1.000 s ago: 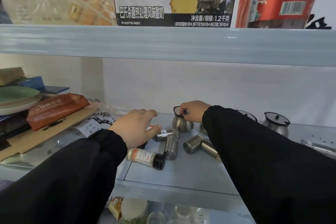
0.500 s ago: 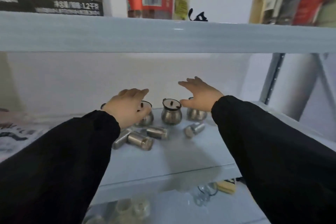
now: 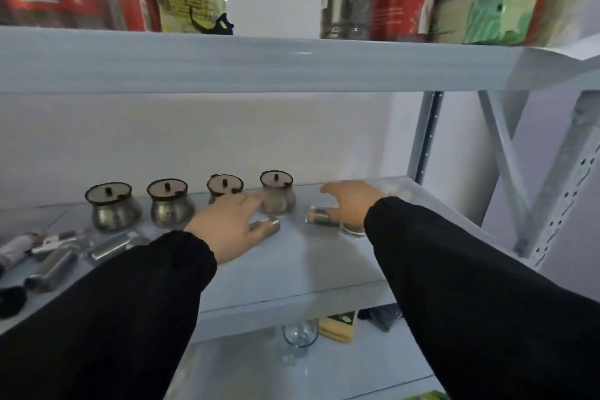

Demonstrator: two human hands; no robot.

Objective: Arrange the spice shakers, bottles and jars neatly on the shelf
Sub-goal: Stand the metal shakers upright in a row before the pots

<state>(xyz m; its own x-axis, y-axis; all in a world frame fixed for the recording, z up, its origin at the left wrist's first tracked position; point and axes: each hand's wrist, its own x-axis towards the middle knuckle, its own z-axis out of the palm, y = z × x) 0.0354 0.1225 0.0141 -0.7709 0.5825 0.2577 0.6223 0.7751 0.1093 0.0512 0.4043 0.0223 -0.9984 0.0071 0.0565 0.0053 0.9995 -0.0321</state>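
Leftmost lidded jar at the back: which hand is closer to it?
Left. The left hand is right of the leftmost jar, before the third jar; the right hand lies past the fourth jar.

My 2 arms wear loose black long sleeves, gathered at the cuffs; my left hand (image 3: 234, 227) and right hand (image 3: 352, 203) are bare.

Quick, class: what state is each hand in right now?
Left hand: open, over a toppled shaker.
Right hand: open, over a second shaker.
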